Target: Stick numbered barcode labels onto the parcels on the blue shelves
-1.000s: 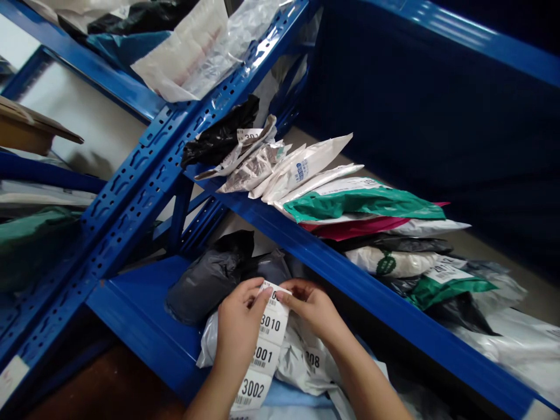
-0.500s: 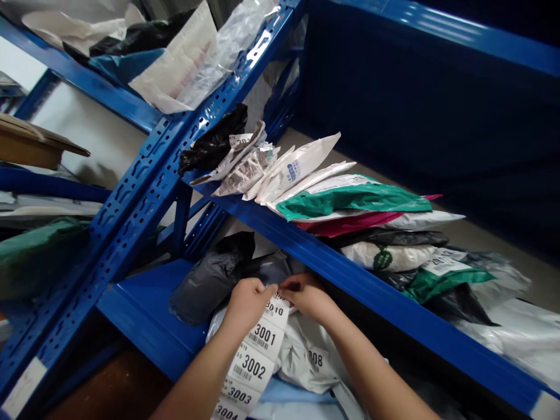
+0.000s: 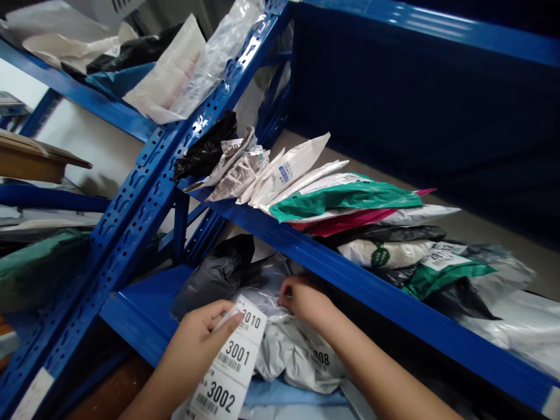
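My left hand [image 3: 196, 332] is closed on a strip of white number labels [image 3: 236, 353], thumb on top; the printed numbers 3010, 3001 and 3002 show. My right hand [image 3: 304, 298] has its fingers pinched on a small white label [image 3: 275, 302], mostly hidden by the fingertips. That label is at a grey plastic parcel [image 3: 262, 286] on the lower shelf; whether it touches cannot be made out. Just below lies a pale grey parcel [image 3: 289, 356] whose label ends in 08. A dark grey wrapped parcel [image 3: 205, 286] lies behind my left hand.
A blue shelf beam [image 3: 350, 271] runs diagonally above my right hand. On the shelf over it lie white mailers [image 3: 289, 166], a green parcel [image 3: 345, 198] and several other bags. A perforated blue upright [image 3: 144, 192] stands at left. Light blue parcels [image 3: 289, 394] lie below.
My hands have moved apart. The left has drawn the label strip down and left, while the right stays near the grey parcel with a separate label at its fingertips.
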A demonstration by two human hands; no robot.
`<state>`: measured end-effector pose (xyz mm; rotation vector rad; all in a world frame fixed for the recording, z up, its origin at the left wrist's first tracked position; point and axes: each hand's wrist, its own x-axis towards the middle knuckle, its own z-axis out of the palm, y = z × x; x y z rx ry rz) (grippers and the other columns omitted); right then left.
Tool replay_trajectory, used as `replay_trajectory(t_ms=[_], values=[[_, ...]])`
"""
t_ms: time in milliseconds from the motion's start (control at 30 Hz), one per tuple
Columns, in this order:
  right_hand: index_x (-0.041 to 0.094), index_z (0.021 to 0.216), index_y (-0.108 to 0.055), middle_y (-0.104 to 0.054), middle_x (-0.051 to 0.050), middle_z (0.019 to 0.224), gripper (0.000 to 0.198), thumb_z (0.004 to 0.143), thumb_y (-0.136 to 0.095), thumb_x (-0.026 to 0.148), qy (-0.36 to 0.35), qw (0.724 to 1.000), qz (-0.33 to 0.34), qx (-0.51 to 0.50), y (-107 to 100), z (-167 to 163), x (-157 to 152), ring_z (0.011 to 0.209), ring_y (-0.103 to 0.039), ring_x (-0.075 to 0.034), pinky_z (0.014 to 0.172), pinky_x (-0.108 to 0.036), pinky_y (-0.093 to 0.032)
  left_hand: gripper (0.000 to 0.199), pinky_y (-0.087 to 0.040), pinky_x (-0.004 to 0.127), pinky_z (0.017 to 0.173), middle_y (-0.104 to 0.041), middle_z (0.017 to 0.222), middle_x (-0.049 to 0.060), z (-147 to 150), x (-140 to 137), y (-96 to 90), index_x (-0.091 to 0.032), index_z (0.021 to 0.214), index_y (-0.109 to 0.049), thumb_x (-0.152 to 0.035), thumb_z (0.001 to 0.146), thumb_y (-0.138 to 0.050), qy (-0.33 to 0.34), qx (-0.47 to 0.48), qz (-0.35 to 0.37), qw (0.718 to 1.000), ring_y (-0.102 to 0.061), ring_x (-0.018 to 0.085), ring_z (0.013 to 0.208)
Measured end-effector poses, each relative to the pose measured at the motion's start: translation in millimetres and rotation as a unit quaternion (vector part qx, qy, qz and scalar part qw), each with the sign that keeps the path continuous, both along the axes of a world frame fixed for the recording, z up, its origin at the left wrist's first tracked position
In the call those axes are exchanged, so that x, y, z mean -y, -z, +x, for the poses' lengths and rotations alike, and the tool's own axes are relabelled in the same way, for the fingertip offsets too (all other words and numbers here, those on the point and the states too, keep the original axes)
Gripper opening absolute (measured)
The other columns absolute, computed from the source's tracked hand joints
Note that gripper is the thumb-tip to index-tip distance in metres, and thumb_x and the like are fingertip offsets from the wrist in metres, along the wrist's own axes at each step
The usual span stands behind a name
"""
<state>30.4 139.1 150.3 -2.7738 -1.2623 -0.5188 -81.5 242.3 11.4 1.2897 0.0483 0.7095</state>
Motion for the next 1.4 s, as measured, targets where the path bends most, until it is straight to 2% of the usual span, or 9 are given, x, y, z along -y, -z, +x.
replay_trajectory(t_ms=[167, 367, 467, 567, 700, 867, 1033, 1233, 1400], values=[[0.02, 0.108, -0.063, -0.065, -0.011, 0.112, 0.032, 0.077, -0.064, 0.012, -0.115, 0.986, -0.014, 0.118, 4.4, -32.6, -4.9, 0.101, -0.061, -0.026, 0.086, -0.035, -0.047, 0.034, -0.048, 0.025, 0.064, -0.068, 0.077, 0.005, -2.2, -2.7, -1.3, -0.021, 0.087, -0.072, -0.051, 0.074, -0.063, -0.049, 0.068, -0.032, 0.996, -0.06, 0.017, 0.071], [0.013, 0.094, -0.069, -0.071, -0.016, 0.098, 0.025, 0.078, -0.067, 0.032, -0.143, 0.977, -0.149, 0.048, 13.2, -48.1, 13.7, 0.095, -0.063, -0.034, 0.087, -0.046, -0.045, 0.039, -0.041, 0.021, 0.048, -0.064, 0.058, 0.0, 2.7, 2.1, 6.8, -0.02, 0.093, -0.069, -0.052, 0.071, -0.067, -0.007, 0.07, -0.168, 0.983, -0.053, 0.011, 0.051], [0.025, 0.088, -0.071, -0.075, -0.003, 0.088, 0.013, 0.08, -0.064, 0.033, -0.237, 0.97, -0.03, -0.051, 10.1, -49.9, 24.2, 0.083, -0.067, -0.023, 0.097, -0.043, -0.039, 0.039, -0.04, 0.02, 0.047, -0.064, 0.058, 0.0, 2.4, 5.4, 9.2, -0.019, 0.09, -0.07, -0.052, 0.07, -0.068, 0.001, 0.07, -0.169, 0.983, -0.051, 0.01, 0.05], [0.024, 0.102, -0.068, -0.073, -0.005, 0.099, 0.025, 0.084, -0.056, 0.036, -0.231, 0.957, 0.142, -0.099, 14.7, -49.1, 22.6, 0.091, -0.065, -0.023, 0.092, -0.04, -0.044, 0.039, -0.043, 0.02, 0.05, -0.067, 0.063, 0.001, 2.9, 8.8, 6.9, -0.019, 0.089, -0.07, -0.051, 0.068, -0.07, 0.004, 0.072, -0.179, 0.981, -0.055, 0.011, 0.055], [0.019, 0.089, -0.068, -0.071, -0.005, 0.084, 0.017, 0.074, -0.062, 0.021, -0.234, 0.926, 0.191, -0.229, 33.4, -47.4, 8.7, 0.076, -0.063, -0.02, 0.064, -0.029, -0.047, 0.046, -0.049, 0.024, 0.058, -0.07, 0.068, 0.002, 0.8, 11.1, 4.0, -0.02, 0.094, -0.069, -0.05, 0.06, -0.076, -0.005, 0.09, -0.21, 0.974, -0.062, 0.016, 0.064], [0.018, 0.074, -0.066, -0.064, 0.0, 0.065, 0.006, 0.071, -0.064, 0.023, -0.223, 0.862, 0.285, -0.354, 53.0, -52.9, -8.3, 0.059, -0.055, -0.014, 0.055, -0.025, -0.041, 0.045, -0.038, 0.018, 0.045, -0.057, 0.05, -0.003, -1.3, 11.1, 7.6, -0.017, 0.064, -0.061, -0.061, 0.063, -0.068, -0.144, 0.058, -0.142, 0.978, -0.047, 0.01, 0.049], [0.021, 0.073, -0.07, -0.065, -0.002, 0.077, 0.009, 0.076, -0.062, 0.019, -0.265, 0.899, 0.276, -0.211, 57.4, -58.9, -28.6, 0.071, -0.059, -0.015, 0.065, -0.026, -0.044, 0.051, -0.032, 0.018, 0.043, -0.044, 0.046, -0.007, 4.8, 8.8, 9.3, -0.018, 0.059, -0.05, -0.067, 0.064, -0.062, -0.238, 0.073, -0.234, 0.94, -0.038, 0.008, 0.047], [0.02, 0.072, -0.07, -0.062, -0.001, 0.07, 0.016, 0.078, -0.059, 0.01, -0.327, 0.923, 0.198, -0.041, 38.1, -64.3, -68.9, 0.067, -0.057, -0.013, 0.065, -0.024, -0.043, 0.055, -0.039, 0.019, 0.046, -0.057, 0.051, -0.006, 4.0, -5.6, -0.4, -0.018, 0.083, -0.062, -0.062, 0.053, -0.074, -0.193, 0.069, -0.332, 0.921, -0.049, 0.011, 0.051], [0.019, 0.075, -0.069, -0.067, -0.004, 0.082, 0.015, 0.079, -0.058, 0.01, -0.257, 0.956, 0.141, 0.004, 27.9, -58.7, -111.4, 0.074, -0.06, -0.015, 0.07, -0.024, -0.044, 0.06, -0.039, 0.022, 0.045, -0.059, 0.048, -0.004, 0.0, 0.1, 11.1, -0.018, 0.089, -0.065, -0.059, 0.048, -0.078, -0.159, 0.037, -0.339, 0.927, -0.052, 0.013, 0.047]])
